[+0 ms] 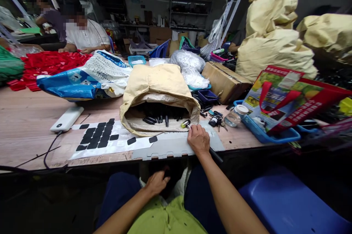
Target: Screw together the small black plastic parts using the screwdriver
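Note:
At the mouth of a tan sack [159,80], my right hand [198,139] is closed with its fingers curled down. From its fingertips sticks a short metal piece with a yellow-green end [185,123]. A black rod [216,156] shows below the wrist; whether it belongs to the same thing I cannot tell. Inside the sack lie several small black tubular parts [166,120]. Over my lap, below the table edge, my left hand [157,183] has its fingers curled. What it holds, if anything, is lost in the dark.
Black rounded patches [96,137] lie on a white sheet, near a white power bank [67,119]. Keys [222,124], a jar [233,116] and a blue tray [275,137] stand right. A blue-white bag [85,76] is left. Two people sit beyond red pieces [52,63].

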Demonstrator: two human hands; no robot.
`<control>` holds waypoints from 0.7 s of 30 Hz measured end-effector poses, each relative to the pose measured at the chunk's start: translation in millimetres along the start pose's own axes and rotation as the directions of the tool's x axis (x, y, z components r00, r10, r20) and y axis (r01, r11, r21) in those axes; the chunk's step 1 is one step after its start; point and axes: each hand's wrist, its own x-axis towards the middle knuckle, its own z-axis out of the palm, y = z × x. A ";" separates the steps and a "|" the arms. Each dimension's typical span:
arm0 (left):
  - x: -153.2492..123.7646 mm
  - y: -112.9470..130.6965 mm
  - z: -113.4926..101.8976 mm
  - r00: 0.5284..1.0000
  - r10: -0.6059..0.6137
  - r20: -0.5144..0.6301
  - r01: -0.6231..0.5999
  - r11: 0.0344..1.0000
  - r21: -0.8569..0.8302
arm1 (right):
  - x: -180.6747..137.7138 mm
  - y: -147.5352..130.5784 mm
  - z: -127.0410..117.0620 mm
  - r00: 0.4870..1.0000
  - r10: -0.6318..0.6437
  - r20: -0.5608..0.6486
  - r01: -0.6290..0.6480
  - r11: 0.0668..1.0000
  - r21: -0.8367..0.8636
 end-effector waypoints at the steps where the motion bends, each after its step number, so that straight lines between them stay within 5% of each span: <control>1: -0.3 1.0 -1.6 0.999 0.035 0.028 -0.035 0.999 0.010 | 0.0 0.0 -0.2 1.000 -0.002 -0.002 0.002 1.000 0.001; 4: -10.9 18.7 -20.7 0.953 0.296 0.066 -0.299 0.954 0.032 | -0.1 -0.1 -0.7 1.000 -0.002 0.001 0.002 1.000 0.005; 7: -15.6 46.4 -61.4 0.845 0.531 -0.054 -0.528 0.847 0.067 | 0.0 -0.1 -1.1 1.000 0.000 0.009 -0.001 1.000 0.012; 10: 4.7 62.1 -118.2 0.767 0.504 -0.397 -0.505 0.856 0.112 | 0.0 -0.5 -1.9 1.000 -0.001 0.013 0.000 1.000 0.015; 13: 41.4 56.6 -175.4 0.682 0.358 -0.637 -0.306 0.932 0.196 | 0.1 -1.2 -2.9 1.000 0.003 0.016 -0.003 1.000 0.007; 15: 63.6 45.8 -203.7 0.702 0.285 -0.653 -0.119 0.950 0.287 | 0.2 -1.7 -3.4 1.000 0.009 0.017 -0.009 1.000 0.005; 17: 78.5 34.8 -221.0 0.769 0.222 -0.600 0.017 0.931 0.366 | 0.3 -1.7 -3.7 1.000 0.012 0.020 -0.012 1.000 0.008; 21: 83.9 24.3 -231.7 0.863 0.137 -0.486 0.102 0.896 0.433 | 0.3 -1.2 -2.9 1.000 0.015 0.024 -0.015 1.000 0.017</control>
